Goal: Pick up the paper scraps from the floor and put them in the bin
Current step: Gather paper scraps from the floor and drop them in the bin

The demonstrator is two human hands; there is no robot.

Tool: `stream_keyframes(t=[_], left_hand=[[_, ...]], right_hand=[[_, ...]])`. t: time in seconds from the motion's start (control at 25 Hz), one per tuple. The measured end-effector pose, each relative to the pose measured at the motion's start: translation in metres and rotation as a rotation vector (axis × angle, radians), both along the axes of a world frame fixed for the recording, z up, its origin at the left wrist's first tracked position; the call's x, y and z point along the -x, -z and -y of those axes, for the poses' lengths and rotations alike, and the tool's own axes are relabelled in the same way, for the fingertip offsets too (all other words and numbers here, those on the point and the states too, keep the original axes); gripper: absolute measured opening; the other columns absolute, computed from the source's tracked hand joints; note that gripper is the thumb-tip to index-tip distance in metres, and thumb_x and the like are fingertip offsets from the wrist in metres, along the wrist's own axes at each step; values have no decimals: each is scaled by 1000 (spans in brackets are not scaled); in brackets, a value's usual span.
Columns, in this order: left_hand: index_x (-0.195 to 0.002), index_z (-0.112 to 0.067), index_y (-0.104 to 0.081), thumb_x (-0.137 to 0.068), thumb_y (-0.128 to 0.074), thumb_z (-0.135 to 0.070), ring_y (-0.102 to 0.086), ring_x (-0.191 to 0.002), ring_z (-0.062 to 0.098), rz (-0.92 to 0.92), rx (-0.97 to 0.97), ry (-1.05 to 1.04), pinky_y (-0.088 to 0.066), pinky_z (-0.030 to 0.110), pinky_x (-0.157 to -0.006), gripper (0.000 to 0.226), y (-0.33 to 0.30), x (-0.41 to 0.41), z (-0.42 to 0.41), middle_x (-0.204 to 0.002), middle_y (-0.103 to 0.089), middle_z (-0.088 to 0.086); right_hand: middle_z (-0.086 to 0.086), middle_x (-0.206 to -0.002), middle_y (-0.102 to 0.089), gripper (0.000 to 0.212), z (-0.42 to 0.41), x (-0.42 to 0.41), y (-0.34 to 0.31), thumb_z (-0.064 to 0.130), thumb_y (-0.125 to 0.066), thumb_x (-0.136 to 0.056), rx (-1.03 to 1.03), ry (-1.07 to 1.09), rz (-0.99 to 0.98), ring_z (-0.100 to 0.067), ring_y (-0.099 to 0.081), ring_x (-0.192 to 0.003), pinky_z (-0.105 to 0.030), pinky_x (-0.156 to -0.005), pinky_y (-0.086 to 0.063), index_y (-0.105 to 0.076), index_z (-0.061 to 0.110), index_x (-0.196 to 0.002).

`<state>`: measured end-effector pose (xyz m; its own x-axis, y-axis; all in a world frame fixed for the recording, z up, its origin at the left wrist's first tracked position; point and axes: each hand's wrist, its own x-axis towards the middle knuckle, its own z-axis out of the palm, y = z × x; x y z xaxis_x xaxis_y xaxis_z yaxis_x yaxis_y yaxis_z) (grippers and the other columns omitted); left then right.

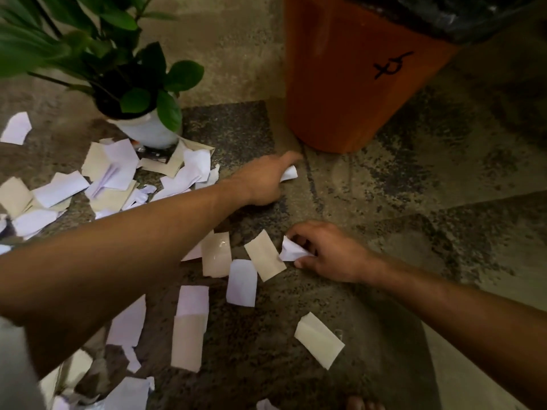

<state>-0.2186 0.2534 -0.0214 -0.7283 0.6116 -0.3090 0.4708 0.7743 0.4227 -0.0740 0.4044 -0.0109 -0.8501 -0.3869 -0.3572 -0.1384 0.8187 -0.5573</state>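
Head view shows the orange bin [355, 84] standing just beyond the left hand [263, 182], whose fingers curl round a white scrap [289, 174]. Paper scraps [118, 173] litter the floor [414, 173] left of both hands. Nearer, the right hand [328, 253] pinches a crumpled scrap [291, 251].

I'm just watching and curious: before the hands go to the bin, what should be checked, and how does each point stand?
1. Left hand grips a white scrap: ok.
2. Right hand pinches a white scrap: ok.
3. Orange bin close by, upright: ok.
4. Bin mouth open, with room inside: cannot tell, only the black liner shows.
5. Floor free of scraps: not ok, many remain, also around the potted plant.
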Motion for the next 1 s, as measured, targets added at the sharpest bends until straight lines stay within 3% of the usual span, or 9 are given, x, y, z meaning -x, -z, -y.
stream_keyframes(t=[0.2,0.44,0.52,0.56,0.64,0.72,0.84,1.0], left_hand=[[-145,-32,-39,-85,-55,1,-42,-134,27,89,69,119,-38,46,-108,71,-16,-7,54,-148,-46,7],[-144,-36,-38,-91,-55,-8,-45,-129,25,96,117,28,-41,41,-106,62,-15,-45,110,-145,-47,6],[-145,-36,-35,-92,-55,-20,-40,-131,25,77,128,43,-37,38,-107,58,-14,-61,119,-145,-43,4],[-146,-37,-32,-92,-55,-37,-37,-132,25,66,148,73,-36,40,-107,58,-15,-68,122,-145,-41,3],[-148,-39,-22,-79,-47,-75,-32,-135,26,84,252,120,-36,47,-107,81,-18,-82,127,-148,-33,1],[-149,-40,-12,-62,-39,-93,-25,-141,27,100,312,80,-33,52,-109,106,-17,-100,130,-157,-23,0],[-149,-38,-11,-52,-40,-98,-19,-144,31,10,320,-4,-28,57,-108,117,-12,-132,124,-160,-18,3],[-146,-38,-17,-53,-54,-91,-25,-136,33,-41,298,-109,-33,57,-103,113,-4,-157,113,-147,-29,7]], right_hand=[[-2,-129,-49,60,32,21,4,35,-75,-82,-51,-69,-15,-17,-49,-114,-29,-92,-44,-48,25,-134],[-4,-132,-41,83,64,37,6,49,-78,-75,-208,-192,-17,-23,-50,-113,-35,-91,-47,-37,27,-144],[-4,-130,-43,81,71,36,7,47,-78,-75,-260,-231,-33,-24,-52,-110,-32,-83,-45,-38,30,-142],[-4,-130,-45,78,73,35,6,44,-79,-75,-268,-238,-32,-25,-53,-109,-32,-81,-43,-39,31,-140],[-4,-126,-49,67,77,32,4,39,-80,-76,-266,-245,-29,-26,-53,-108,-31,-78,-40,-46,30,-132],[-3,-122,-54,57,77,31,1,35,-81,-75,-253,-231,-16,-25,-53,-108,-33,-79,-42,-51,27,-123],[-4,-118,-61,49,72,26,0,30,-81,-76,-230,-157,11,-24,-55,-105,-35,-83,-46,-55,22,-117],[-1,-108,-58,34,67,16,4,30,-79,-78,-288,-64,43,-19,-52,-96,-32,-73,-43,-58,22,-104]])
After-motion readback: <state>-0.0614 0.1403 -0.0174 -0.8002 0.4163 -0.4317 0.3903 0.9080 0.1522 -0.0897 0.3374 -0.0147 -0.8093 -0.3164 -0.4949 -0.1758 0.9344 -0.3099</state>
